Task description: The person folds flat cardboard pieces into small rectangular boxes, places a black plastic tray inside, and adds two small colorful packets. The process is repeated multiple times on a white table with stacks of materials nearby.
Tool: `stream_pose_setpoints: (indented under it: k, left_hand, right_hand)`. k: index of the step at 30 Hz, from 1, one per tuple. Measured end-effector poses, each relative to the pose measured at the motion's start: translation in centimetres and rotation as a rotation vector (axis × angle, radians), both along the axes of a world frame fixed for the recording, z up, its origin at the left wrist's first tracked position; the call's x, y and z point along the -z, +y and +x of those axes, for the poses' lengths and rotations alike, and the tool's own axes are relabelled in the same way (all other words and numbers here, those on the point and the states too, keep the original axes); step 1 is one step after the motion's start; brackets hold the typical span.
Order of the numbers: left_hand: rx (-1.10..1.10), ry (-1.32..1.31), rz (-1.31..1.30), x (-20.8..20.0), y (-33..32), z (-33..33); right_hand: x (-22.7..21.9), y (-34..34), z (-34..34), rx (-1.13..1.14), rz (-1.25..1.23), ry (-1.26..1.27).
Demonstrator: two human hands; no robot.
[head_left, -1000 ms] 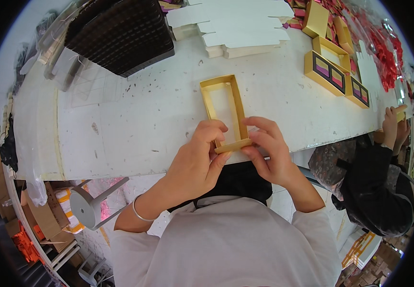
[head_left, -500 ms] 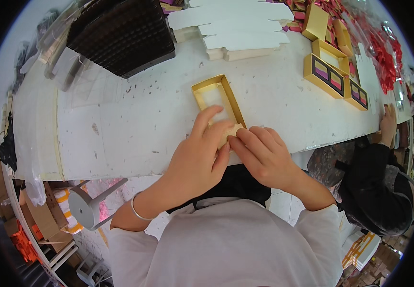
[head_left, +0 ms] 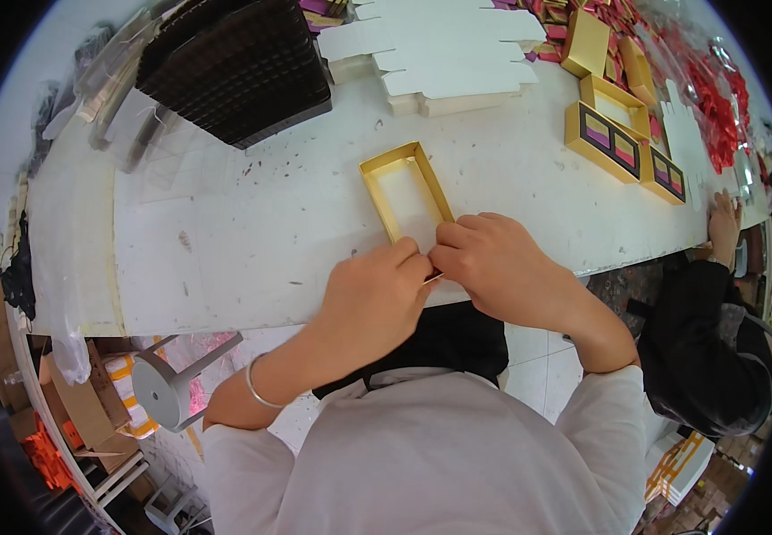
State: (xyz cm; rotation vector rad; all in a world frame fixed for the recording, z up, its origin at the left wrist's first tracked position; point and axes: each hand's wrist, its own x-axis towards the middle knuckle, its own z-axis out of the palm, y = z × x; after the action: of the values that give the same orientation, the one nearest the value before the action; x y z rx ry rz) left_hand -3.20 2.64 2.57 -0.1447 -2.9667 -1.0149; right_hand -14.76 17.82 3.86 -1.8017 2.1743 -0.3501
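Note:
A shallow open gold box [head_left: 434, 185] with a white inside lies lengthwise on the white table in front of me. Its near end is mostly hidden behind my fingers. My left hand [head_left: 373, 290] pinches that end at its left part, with fingers curled in. Close beside it, almost touching, my right hand [head_left: 500, 267] pinches the same end from the right, knuckles up. A thin pale edge shows below the fingertips.
A tall stack of black plastic trays [head_left: 239, 76] stands far left, beside flat white carton blanks [head_left: 457, 53]. At far right are filled gold boxes [head_left: 604, 143] and many small colourful packets. Another person's hand [head_left: 723, 227] rests at the right table edge. A grey stool [head_left: 161, 388] stands left.
My left fingers have come out of the box and curled onto its near end. The pale flap there has folded out of sight. My right hand has moved up slightly.

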Motion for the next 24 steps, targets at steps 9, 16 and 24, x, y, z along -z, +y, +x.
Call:
stream_pose_setpoints:
  k: [9, 16, 24]
  left_hand:
    - [0.17, 0.242, -0.246, -1.5, -6.3, -3.7]
    - [0.169, 0.07, -0.133, -1.3, -6.5, -3.9]
    - [0.162, 0.023, 0.022, -0.4, -8.0, -4.2]
  right_hand:
    - [-1.0, 1.3, -1.7, -0.058, -0.295, 0.078]
    - [1.5, 2.5, -0.7, -0.114, -0.324, 0.108]
    - [0.7, 2.0, -2.1, -0.225, -0.246, -0.025]
